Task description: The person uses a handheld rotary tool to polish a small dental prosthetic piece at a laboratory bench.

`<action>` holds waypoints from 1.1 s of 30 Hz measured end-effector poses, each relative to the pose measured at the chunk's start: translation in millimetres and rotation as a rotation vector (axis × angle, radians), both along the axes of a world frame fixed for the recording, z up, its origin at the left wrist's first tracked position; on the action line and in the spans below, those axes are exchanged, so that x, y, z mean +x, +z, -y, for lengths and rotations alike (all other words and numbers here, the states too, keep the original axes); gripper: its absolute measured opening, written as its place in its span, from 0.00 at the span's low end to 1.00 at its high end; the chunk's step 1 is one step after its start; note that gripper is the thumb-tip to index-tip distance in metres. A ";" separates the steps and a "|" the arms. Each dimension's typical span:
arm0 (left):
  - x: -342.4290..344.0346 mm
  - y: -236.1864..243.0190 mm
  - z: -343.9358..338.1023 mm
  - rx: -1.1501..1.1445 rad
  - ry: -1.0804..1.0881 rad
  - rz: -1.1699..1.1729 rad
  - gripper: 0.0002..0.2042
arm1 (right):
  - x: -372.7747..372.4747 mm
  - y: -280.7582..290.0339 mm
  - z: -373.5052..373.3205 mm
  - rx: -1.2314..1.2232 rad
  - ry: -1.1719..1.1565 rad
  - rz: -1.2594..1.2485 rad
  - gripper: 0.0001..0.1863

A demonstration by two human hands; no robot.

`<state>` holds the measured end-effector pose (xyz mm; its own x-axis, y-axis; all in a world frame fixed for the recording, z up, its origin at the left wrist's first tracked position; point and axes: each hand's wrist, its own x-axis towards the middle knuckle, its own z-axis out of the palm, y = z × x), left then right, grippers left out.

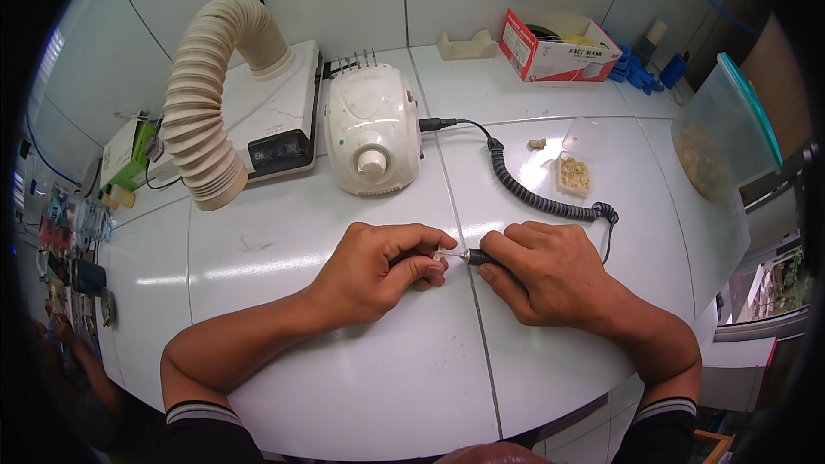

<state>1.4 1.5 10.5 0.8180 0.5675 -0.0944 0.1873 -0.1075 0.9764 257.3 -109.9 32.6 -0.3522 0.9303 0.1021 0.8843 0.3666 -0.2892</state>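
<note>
My left hand [380, 268] is closed, pinching a small cream-coloured piece [439, 254] between thumb and fingertips. What kind of piece it is, I cannot tell, as the fingers cover part of it. Wrapped in my right hand [543, 273] is a black rotary handpiece [478, 257], its thin metal bit pointing left and meeting the piece or nearly so. A coiled black cord [550, 204] runs from behind that hand to a white control unit [371, 133] with a round knob and several bits standing on top.
A ribbed suction hose [202, 107] arches from a white machine [292, 77] at left. Beyond my right hand lies a small clear box [573, 175] of cream pieces, beside one loose piece [537, 144]. A mask box [559, 56] and a teal-lidded tub [718, 133] stand at right.
</note>
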 end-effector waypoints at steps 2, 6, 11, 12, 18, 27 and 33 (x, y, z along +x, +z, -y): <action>0.0 0.4 0.0 0.018 -0.001 -0.005 0.13 | -0.4 0.1 0.0 -0.003 0.001 0.003 0.12; 0.1 0.9 0.0 0.048 -0.004 -0.015 0.12 | -0.9 -0.9 0.5 0.001 -0.001 0.015 0.12; -0.4 -1.2 0.2 0.061 -0.001 -0.011 0.12 | -1.8 0.5 1.0 0.004 0.000 0.022 0.11; -0.4 -0.9 0.1 0.064 -0.003 -0.013 0.12 | -2.3 0.6 1.1 0.004 -0.004 0.020 0.11; 0.6 0.8 0.2 0.062 -0.006 -0.031 0.12 | -3.2 -0.1 0.8 0.012 -0.003 0.022 0.11; 0.9 2.9 0.0 0.062 -0.015 -0.039 0.12 | -2.7 -0.5 0.2 0.002 0.003 0.021 0.11; 0.7 1.2 -0.1 0.080 -0.023 -0.038 0.11 | -2.7 0.8 -0.2 -0.008 0.008 0.033 0.11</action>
